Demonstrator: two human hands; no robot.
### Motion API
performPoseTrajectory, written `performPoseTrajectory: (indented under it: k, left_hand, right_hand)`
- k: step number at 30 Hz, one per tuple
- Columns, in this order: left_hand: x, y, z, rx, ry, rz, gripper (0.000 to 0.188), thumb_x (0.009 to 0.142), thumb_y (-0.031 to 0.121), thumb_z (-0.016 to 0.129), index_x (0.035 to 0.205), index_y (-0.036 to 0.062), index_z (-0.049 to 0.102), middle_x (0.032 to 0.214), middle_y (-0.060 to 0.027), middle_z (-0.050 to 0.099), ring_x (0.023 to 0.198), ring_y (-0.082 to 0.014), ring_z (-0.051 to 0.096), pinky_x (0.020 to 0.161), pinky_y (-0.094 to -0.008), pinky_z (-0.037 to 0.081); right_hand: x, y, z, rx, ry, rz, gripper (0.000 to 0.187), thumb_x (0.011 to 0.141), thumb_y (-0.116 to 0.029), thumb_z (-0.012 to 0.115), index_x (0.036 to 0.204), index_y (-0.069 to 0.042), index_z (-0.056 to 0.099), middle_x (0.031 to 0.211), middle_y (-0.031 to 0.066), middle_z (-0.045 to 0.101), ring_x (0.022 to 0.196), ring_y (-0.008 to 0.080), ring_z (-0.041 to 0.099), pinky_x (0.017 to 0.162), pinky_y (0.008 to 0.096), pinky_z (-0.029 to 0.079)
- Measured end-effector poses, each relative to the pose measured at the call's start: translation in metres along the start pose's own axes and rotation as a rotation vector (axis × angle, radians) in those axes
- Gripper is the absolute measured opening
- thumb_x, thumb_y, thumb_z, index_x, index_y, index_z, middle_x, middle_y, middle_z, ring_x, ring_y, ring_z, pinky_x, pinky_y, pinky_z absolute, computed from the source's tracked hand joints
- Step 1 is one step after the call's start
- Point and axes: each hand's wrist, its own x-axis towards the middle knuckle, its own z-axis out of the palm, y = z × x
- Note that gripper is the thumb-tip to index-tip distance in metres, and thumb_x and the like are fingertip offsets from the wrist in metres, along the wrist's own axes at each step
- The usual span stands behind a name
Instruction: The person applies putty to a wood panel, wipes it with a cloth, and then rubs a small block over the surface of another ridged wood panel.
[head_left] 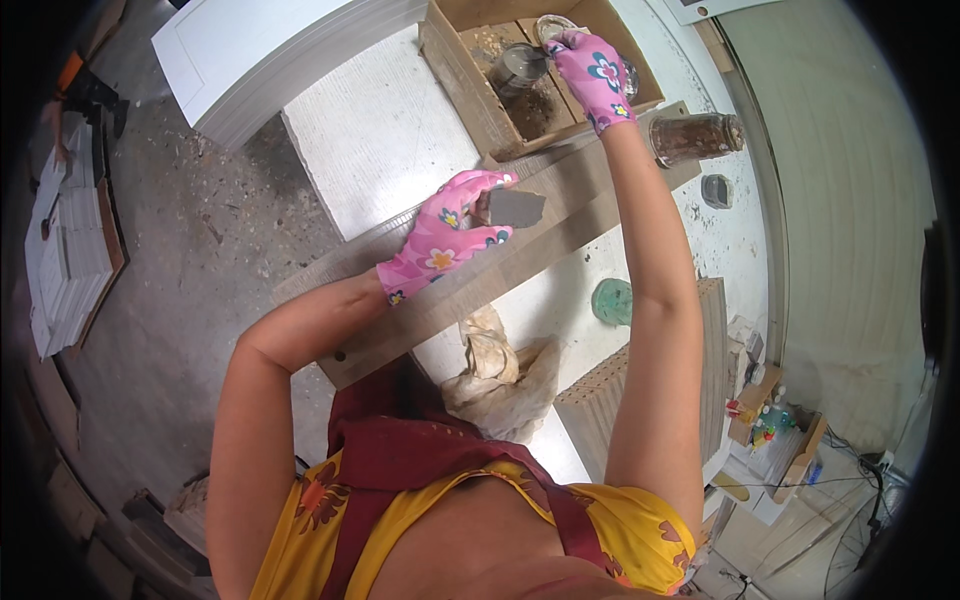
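Observation:
My left hand [445, 232], in a pink flowered glove, is closed around a small flat grey piece with a brownish edge [516, 208], which looks like sandpaper. It is above long grey wood-grain boards [575, 228] that lie slantwise in front of me. My right hand [595, 75], gloved alike, reaches over a cardboard box [452, 82] at the far side. Its fingers are closed at the rim of a round pale container or lid [553, 27]; the rest is hidden behind the hand. A glass jar [518, 70] lies beside it in the dirty box.
A brown-stained jar [690, 138] lies right of the box, near a small clear cup [716, 190]. A green container [612, 302] and a crumpled cloth [505, 375] are nearer me. Stacked boards [640, 380] stand at right, white panels [270, 60] far left. Another person [85, 90] is at left.

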Motion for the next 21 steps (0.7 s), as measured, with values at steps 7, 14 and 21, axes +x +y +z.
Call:
performPoseTrajectory:
  k: [7, 14, 21]
  left_hand:
    - [0.000, 0.000, -0.001, 0.023, -0.006, 0.036, 0.057, 0.073, 0.006, 0.075, 0.127, 0.0111, 0.058, 0.122, -0.0024, 0.056, 0.096, -0.0097, 0.052, 0.080, -0.0239, 0.046]
    - [0.000, 0.010, -0.004, 0.064, -0.033, -0.034, 0.062, 0.072, 0.006, 0.077, 0.129, 0.0108, 0.056, 0.127, -0.0034, 0.055, 0.110, -0.0112, 0.051, 0.082, -0.0240, 0.043]
    - [0.002, 0.009, 0.001, 0.098, -0.036, 0.004, 0.059, 0.072, 0.004, 0.075, 0.128, 0.0099, 0.057, 0.125, -0.0036, 0.056, 0.111, -0.0133, 0.051, 0.084, -0.0246, 0.044]
  right_hand:
    - [0.006, 0.006, 0.004, -0.001, -0.148, 0.049, 0.029, 0.083, -0.034, 0.057, 0.102, -0.017, 0.071, 0.097, 0.0113, 0.069, 0.090, 0.0310, 0.065, 0.081, 0.0387, 0.050]
    - [-0.005, -0.001, 0.000, -0.148, 0.053, -0.030, 0.028, 0.082, -0.031, 0.056, 0.101, -0.017, 0.072, 0.097, 0.0106, 0.070, 0.090, 0.0301, 0.066, 0.081, 0.0368, 0.050]
    - [0.035, 0.057, 0.039, 0.301, -0.133, -0.001, 0.025, 0.080, -0.030, 0.060, 0.094, -0.016, 0.074, 0.091, 0.0114, 0.070, 0.084, 0.0298, 0.065, 0.078, 0.0362, 0.050]
